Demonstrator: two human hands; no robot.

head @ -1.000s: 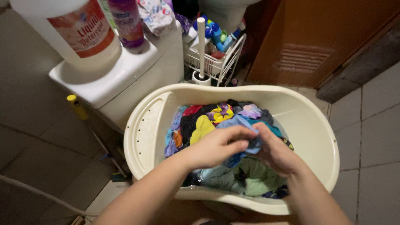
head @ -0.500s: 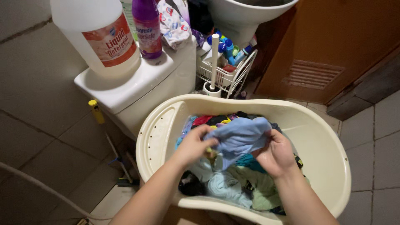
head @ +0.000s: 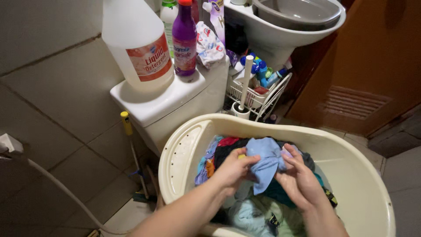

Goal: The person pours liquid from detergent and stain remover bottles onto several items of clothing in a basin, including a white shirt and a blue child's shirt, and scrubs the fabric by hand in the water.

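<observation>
Big cream plastic tub [head: 184,149] takes up most of the view, sitting on the tiled floor right by the toilet tank [head: 175,101]. It's full of wet mixed-colour laundry [head: 245,210], w/ a clear detergent jug [head: 138,44] and purple bottle [head: 184,37] up on the tank lid. Wire rack [head: 263,94] w/ a white brush handle stands behind the tub.

Key bit: the light blue cloth [head: 265,160] is bunched up between both hands, lifted just above the pile, roughly mid-tub. It hangs mostly vertical, top wadded, loose end pointing down into the clothes. Left hand [head: 232,171] is closed on its left side, fingers curled over the fabric. Right hand [head: 300,180] pinches the right edge, thumb on top. Both hands touch it; the left looks a bit higher and holds more of the bulk, imo.
</observation>
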